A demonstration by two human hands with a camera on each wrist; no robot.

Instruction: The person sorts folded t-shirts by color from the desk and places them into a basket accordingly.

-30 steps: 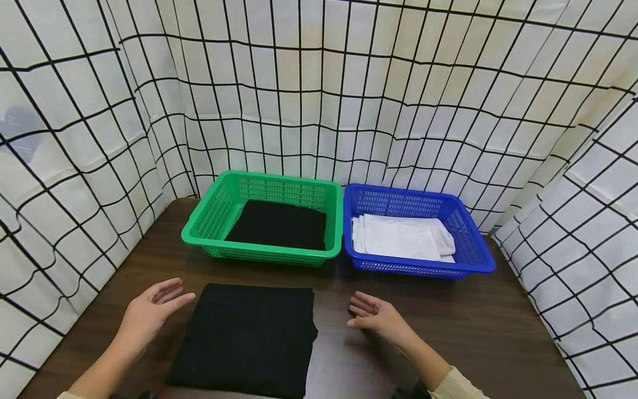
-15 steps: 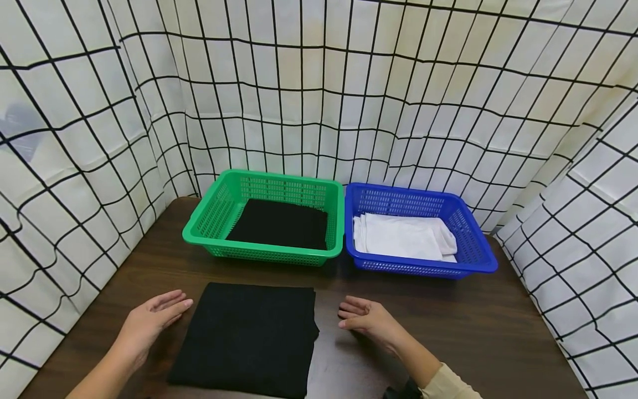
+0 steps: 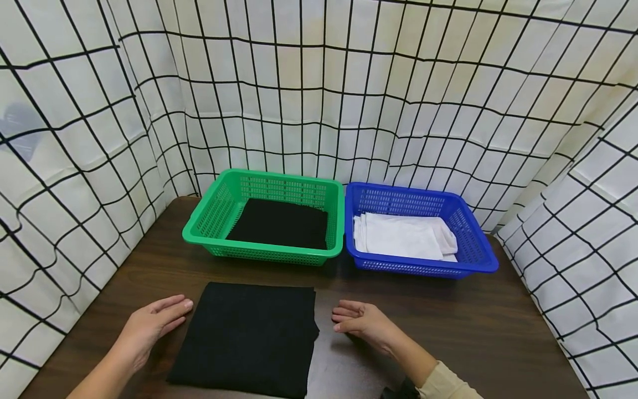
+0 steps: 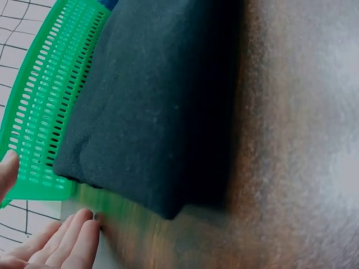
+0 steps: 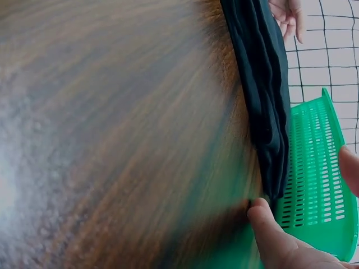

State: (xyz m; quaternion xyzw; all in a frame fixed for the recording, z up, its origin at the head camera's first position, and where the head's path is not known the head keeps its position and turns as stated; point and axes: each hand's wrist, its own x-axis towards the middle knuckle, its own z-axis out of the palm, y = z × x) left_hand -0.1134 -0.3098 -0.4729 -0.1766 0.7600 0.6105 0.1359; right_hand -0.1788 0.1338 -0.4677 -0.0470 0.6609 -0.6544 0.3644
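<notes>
A folded black cloth [image 3: 249, 338] lies flat on the dark wooden table between the two hands. Just off its left edge is the left hand [image 3: 154, 327], fingers nearly straight and holding nothing. The right hand [image 3: 366, 327] hovers a short way right of the cloth, its fingers relaxed and nothing in them. In the left wrist view the folded cloth [image 4: 146, 106] shows a smooth folded edge beyond the fingertips. From the right wrist, the layered edge of the cloth [image 5: 266, 101] is visible, with the left hand [image 5: 289, 19] past its far end.
Behind the cloth stands a green basket [image 3: 269, 257] with folded black cloth [image 3: 281, 224] inside. Touching or close beside it, a blue basket [image 3: 423, 266] holds folded white cloth [image 3: 401, 238]. A white curtain with black grid lines [image 3: 319, 100] encloses the table [image 3: 473, 343] at back and sides.
The right hand has moved left toward the cloth. The left hand has lowered slightly, its thumb and fingers closer together. The cloth and both baskets have stayed in place.
</notes>
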